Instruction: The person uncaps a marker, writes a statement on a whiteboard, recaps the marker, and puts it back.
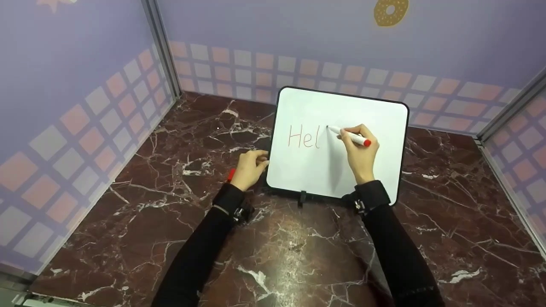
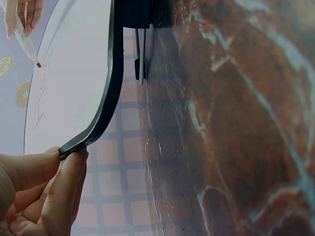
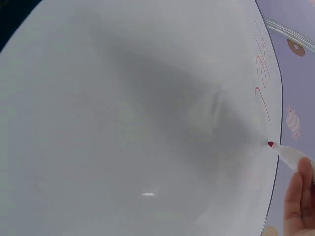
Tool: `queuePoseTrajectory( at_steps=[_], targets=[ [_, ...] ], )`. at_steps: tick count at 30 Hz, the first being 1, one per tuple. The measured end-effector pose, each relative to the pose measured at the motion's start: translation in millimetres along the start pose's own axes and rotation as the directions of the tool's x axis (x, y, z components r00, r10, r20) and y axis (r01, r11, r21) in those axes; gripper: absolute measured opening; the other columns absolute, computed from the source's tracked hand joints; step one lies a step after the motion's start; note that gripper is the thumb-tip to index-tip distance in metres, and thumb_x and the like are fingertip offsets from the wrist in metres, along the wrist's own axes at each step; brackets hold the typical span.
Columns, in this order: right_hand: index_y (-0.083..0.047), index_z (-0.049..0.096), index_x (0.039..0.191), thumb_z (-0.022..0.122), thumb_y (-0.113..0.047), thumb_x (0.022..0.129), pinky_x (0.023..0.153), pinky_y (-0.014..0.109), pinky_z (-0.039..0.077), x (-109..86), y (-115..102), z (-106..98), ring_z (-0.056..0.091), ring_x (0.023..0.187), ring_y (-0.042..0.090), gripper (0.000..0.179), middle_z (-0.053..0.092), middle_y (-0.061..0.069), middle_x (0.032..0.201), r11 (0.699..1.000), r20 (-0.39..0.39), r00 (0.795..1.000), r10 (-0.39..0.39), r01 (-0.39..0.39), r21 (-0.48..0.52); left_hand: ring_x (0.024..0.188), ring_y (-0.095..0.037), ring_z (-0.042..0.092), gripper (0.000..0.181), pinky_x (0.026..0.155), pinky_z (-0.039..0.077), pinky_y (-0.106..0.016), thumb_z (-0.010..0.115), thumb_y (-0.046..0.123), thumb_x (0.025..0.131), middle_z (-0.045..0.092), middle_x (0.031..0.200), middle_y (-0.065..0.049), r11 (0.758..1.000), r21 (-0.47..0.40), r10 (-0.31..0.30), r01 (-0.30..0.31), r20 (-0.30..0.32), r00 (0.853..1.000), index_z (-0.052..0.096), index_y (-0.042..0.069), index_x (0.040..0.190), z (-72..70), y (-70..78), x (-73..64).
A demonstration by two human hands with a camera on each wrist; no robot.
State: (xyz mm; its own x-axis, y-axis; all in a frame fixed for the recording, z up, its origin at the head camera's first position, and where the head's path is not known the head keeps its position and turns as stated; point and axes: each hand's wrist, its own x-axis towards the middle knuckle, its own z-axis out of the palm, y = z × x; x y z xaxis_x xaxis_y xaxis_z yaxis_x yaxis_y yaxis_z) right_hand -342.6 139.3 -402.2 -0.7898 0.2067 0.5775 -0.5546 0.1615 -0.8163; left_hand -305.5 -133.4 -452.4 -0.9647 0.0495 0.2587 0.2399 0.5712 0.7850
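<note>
A whiteboard [image 1: 294, 170] with a black frame leans upright, with "Hel" written on it in thin red strokes [image 1: 303, 137]. My left hand [image 1: 251, 168] pinches the board's frame [image 2: 106, 110] near its lower left corner, thumb on the front face and fingers behind. In my right hand [image 1: 361, 149] is a white marker [image 1: 354, 137] with a red end, held like a pen. Its red tip [image 3: 270, 143] is at the board surface, just right of the "l", though whether it touches I cannot tell. Part of a red object [image 1: 231, 175] shows beside my left wrist, mostly hidden.
A black stand foot [image 1: 302, 198] juts out below the board's bottom edge. Underneath lies a dark red marbled tabletop [image 1: 170, 230]. Purple walls [image 1: 256, 25] with pink and white squares enclose the back and both sides.
</note>
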Motion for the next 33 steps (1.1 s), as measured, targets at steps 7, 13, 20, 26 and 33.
queuePoseTrajectory(
  at_steps=[7,13,20,26,33],
  targets=[
    [0.018,0.060,0.079,0.064,0.010,0.086,0.060,0.014,0.051,-15.2,-28,-4,0.069,0.063,0.008,0.011,0.067,0.025,0.077,0.998,0.058,0.998,0.016,-0.012,-0.055,0.082,-0.032,0.073,0.030,0.073,0.062,-0.036,0.063,0.000,0.094,0.072,0.105,-0.025,1.000,0.000,-0.002,0.002,-0.004,1.000,0.065,-0.010,0.121,0.7,-1.1,0.2],
    [0.018,0.059,0.074,0.063,0.012,0.085,0.053,0.013,0.047,-24.0,-28,-11,0.067,0.057,0.008,0.012,0.065,0.031,0.072,0.997,0.073,0.997,0.009,-0.004,-0.079,0.082,-0.032,0.073,0.029,0.073,0.062,-0.036,0.063,0.000,0.093,0.072,0.104,-0.025,1.000,0.001,0.008,-0.008,-0.014,1.000,0.065,-0.011,0.121,1.0,-1.2,0.9],
    [0.017,0.055,0.073,0.062,0.012,0.085,0.050,0.015,0.037,-25.9,-21,-16,0.065,0.058,0.012,0.015,0.064,0.029,0.068,0.998,-0.031,0.998,-0.045,0.044,-0.055,0.080,-0.033,0.073,0.029,0.072,0.062,-0.037,0.064,-0.001,0.093,0.072,0.103,-0.026,1.000,-0.005,0.015,-0.015,-0.015,1.000,0.065,-0.011,0.119,0.7,-0.5,-0.6],
    [0.018,0.055,0.075,0.063,0.010,0.086,0.054,0.015,0.044,-22.6,-19,-16,0.066,0.062,0.009,0.016,0.064,0.031,0.074,0.998,-0.029,0.999,-0.046,0.044,-0.049,0.081,-0.034,0.073,0.029,0.073,0.062,-0.038,0.063,-0.001,0.093,0.072,0.103,-0.026,1.000,-0.014,0.014,-0.014,-0.008,1.000,0.065,-0.012,0.120,0.0,-0.2,-1.0],
    [0.017,0.053,0.073,0.062,0.010,0.086,0.053,0.015,0.042,-22.8,-20,-20,0.065,0.059,0.011,0.017,0.065,0.010,0.066,0.994,-0.079,0.996,-0.040,0.032,-0.103,0.083,-0.034,0.073,0.030,0.074,0.062,-0.037,0.063,0.001,0.094,0.072,0.106,-0.025,1.000,0.001,-0.003,0.003,0.009,1.000,0.064,-0.011,0.122,-0.3,-0.4,0.2]
  ],
)
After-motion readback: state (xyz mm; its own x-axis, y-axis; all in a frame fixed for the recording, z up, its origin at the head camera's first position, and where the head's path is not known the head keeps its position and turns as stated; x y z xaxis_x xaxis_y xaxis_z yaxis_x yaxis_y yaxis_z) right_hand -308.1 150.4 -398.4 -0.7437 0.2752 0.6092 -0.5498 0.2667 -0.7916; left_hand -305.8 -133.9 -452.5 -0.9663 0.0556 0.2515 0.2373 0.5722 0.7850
